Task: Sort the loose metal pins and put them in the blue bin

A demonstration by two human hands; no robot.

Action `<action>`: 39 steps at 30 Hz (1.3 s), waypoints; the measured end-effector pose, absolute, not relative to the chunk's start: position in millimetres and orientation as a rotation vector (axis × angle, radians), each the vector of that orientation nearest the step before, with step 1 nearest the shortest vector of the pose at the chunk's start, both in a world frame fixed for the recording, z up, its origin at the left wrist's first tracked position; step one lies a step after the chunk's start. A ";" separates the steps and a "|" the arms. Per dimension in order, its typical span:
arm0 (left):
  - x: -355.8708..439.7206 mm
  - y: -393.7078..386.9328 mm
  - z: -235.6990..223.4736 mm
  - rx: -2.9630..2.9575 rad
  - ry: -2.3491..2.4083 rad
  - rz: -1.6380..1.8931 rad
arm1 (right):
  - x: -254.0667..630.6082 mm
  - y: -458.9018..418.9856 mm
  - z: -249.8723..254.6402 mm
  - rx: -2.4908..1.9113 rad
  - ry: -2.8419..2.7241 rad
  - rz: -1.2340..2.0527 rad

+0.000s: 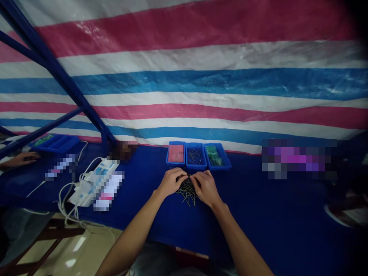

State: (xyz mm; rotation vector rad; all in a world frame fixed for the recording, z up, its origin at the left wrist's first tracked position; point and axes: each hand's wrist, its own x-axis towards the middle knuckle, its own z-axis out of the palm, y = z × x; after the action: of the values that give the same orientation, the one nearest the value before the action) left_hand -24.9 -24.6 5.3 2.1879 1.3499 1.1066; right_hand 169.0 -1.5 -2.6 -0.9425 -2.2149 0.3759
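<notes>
Left hand (171, 183) and right hand (206, 188) curl closed at the loose metal pins (188, 193); any grip can't be told; some pins lie in the middle blue tray (196, 156); a pile remains.

The blue cloth-covered worktop (258, 207) carries one heap of thin dark metal pins (188, 193), four rectangular blue plastic trays (196, 167), one white power strip (100, 176), plus one left hand (171, 182) and one right hand (206, 188).

Left hand (171, 182) and right hand (206, 187) among loose metal pins (188, 194)
</notes>
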 end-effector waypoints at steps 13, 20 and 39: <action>-29.2 -23.4 1.6 2.168 1.437 1.111 | 166.2 -1.3 -11.0 -0.907 -2.152 0.405; -28.1 -24.8 3.5 2.159 1.416 1.117 | 163.4 -5.7 -5.1 -0.973 -2.226 0.332; -24.7 -25.1 9.3 2.213 1.362 1.005 | 163.0 -0.5 -10.2 -0.913 -2.152 0.459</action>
State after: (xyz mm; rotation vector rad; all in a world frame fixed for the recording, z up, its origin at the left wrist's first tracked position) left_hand -24.7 -25.1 9.3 2.2132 1.3623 1.0047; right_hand 163.0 -0.5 -10.2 -0.9133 -2.1519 0.4592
